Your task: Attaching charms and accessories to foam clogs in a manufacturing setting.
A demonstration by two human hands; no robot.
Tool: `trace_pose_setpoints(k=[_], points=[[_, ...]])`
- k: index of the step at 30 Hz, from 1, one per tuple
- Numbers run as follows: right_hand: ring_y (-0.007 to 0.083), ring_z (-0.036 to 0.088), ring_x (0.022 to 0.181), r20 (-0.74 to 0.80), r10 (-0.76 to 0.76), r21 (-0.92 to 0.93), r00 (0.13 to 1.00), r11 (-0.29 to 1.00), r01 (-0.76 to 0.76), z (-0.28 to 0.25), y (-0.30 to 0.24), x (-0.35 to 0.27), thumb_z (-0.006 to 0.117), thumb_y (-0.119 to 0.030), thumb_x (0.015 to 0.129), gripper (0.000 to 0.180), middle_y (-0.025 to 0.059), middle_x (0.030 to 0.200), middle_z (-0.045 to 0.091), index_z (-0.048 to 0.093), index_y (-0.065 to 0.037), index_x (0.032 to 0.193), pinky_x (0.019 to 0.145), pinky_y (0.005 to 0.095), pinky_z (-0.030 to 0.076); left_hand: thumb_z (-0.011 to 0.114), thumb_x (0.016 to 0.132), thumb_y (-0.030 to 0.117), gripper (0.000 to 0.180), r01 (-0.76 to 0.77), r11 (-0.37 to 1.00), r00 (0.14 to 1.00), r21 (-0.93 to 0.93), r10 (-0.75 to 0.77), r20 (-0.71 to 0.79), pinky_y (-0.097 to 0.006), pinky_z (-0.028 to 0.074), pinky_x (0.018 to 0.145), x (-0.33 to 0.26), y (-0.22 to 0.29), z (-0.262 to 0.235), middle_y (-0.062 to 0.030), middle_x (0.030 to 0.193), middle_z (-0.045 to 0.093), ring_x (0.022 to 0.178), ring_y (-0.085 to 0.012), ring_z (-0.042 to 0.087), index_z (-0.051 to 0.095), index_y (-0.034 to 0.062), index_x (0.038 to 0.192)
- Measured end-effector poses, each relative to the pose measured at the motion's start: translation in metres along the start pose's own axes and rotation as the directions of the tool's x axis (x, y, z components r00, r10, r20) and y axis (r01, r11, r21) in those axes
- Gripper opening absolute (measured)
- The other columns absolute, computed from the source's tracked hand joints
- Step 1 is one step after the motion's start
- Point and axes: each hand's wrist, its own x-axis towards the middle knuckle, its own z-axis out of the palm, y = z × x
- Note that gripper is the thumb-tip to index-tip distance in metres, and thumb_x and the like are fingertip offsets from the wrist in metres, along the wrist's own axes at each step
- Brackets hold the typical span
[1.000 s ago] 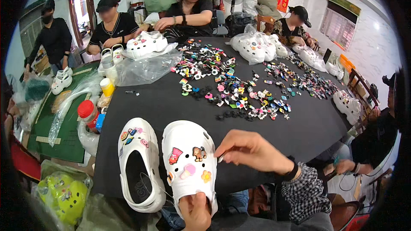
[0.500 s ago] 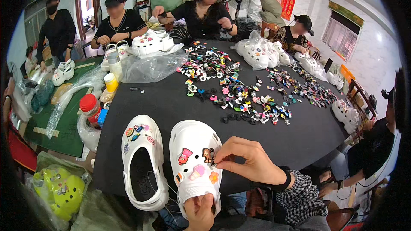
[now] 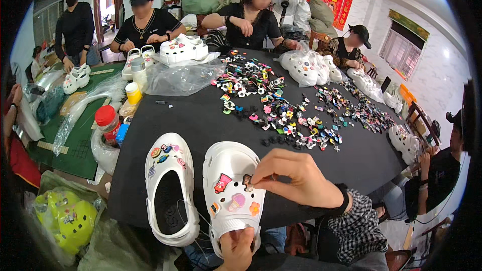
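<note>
In front of me is a white clog (image 3: 226, 160), toe pointing away. My left hand (image 3: 238, 248) grips it at the foot opening, the thumb on top and the fingers partly hidden inside. My right hand (image 3: 301, 180) is closed in a pinch on a small brown figure charm (image 3: 247, 182) at the clog's upper right side. Also on this clog are a red-pink figure charm (image 3: 222, 183), a pink and purple ice-cream charm (image 3: 236, 201) and an orange flower charm (image 3: 254, 208). The matching white clog (image 3: 190, 213), with several charms on its toe, lies to the left.
Loose charms (image 3: 288, 115) spread across the black table (image 3: 201, 115). A red-lidded jar (image 3: 105, 115) and a yellow container (image 3: 133, 93) stand at the left edge. Bagged white clogs (image 3: 301, 68) lie at the far side. Co-workers sit around the table. Bagged lime clogs (image 3: 68, 221) are lower left.
My right fingers have shifted up a little, onto the brown charm's upper edge. The held clog has barely moved. Across the table, a co-worker's raised hands have come down, one reaching to the bagged clogs.
</note>
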Motion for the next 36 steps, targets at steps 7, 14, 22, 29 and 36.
trace_pose_setpoints(k=[7, 14, 22, 29, 36], points=[[0.0293, 0.061, 0.084, 0.213, -0.056, -0.032, 0.975, 0.997, 0.064, -0.001, 0.002, 0.032, 0.067, -0.006, 0.081, 0.012, 0.0107, 0.089, 0.06, 0.063, -0.003, 0.092, 0.072, 0.0372, 0.05, 0.057, 0.094, 0.014, 0.03, 0.372, 0.846, 0.907, -0.383, -0.419, -0.044, -0.034, 0.045, 0.083, -0.009, 0.0, 0.0, -0.014, 0.11, 0.058, 0.098, -0.0233, 0.055, 0.055, -0.0059, 0.117], [0.0299, 0.058, 0.085, 0.399, -0.194, -0.083, 0.896, 0.966, 0.246, -0.01, 0.002, 0.052, 0.067, -0.009, 0.081, 0.009, 0.0098, 0.088, 0.059, 0.061, -0.004, 0.086, 0.071, 0.0391, 0.048, 0.052, 0.098, 0.014, 0.025, 0.294, 0.92, 0.955, -0.26, -0.272, 0.116, -0.035, 0.047, 0.074, -0.01, -0.004, -0.007, -0.0129, 0.101, 0.058, 0.088, -0.0235, 0.055, 0.056, -0.0039, 0.115], [0.0275, 0.055, 0.086, 0.458, -0.334, -0.085, 0.824, 0.906, 0.414, -0.009, 0.009, 0.061, 0.068, -0.014, 0.08, 0.013, 0.0075, 0.088, 0.058, 0.059, -0.007, 0.085, 0.075, 0.0382, 0.044, 0.048, 0.099, 0.02, 0.027, 0.307, 0.726, 0.941, -0.615, -0.33, 0.081, -0.032, 0.047, 0.071, -0.003, 0.006, -0.003, -0.0089, 0.098, 0.061, 0.084, -0.0193, 0.057, 0.058, -0.0031, 0.11], [0.0258, 0.054, 0.085, 0.421, -0.312, -0.204, 0.852, 0.883, 0.423, -0.009, -0.006, 0.055, 0.07, -0.017, 0.079, 0.019, 0.006, 0.087, 0.056, 0.058, -0.008, 0.091, 0.075, 0.0371, 0.044, 0.046, 0.099, 0.024, 0.029, 0.31, 0.735, 0.935, -0.603, -0.35, 0.054, -0.03, 0.046, 0.07, 0.003, 0.026, -0.007, -0.0067, 0.093, 0.062, 0.079, -0.0166, 0.058, 0.06, -0.0019, 0.102], [0.0241, 0.053, 0.085, 0.478, -0.259, -0.281, 0.839, 0.86, 0.425, -0.014, -0.014, 0.048, 0.07, -0.018, 0.077, 0.019, 0.0042, 0.084, 0.054, 0.056, -0.009, 0.086, 0.073, 0.0363, 0.043, 0.056, 0.093, 0.013, 0.017, 0.299, 0.897, 0.953, -0.324, -0.295, 0.062, -0.028, 0.045, 0.075, -0.009, 0.003, 0.0, -0.0014, 0.095, 0.061, 0.083, -0.0169, 0.058, 0.063, 0.002, 0.103]])
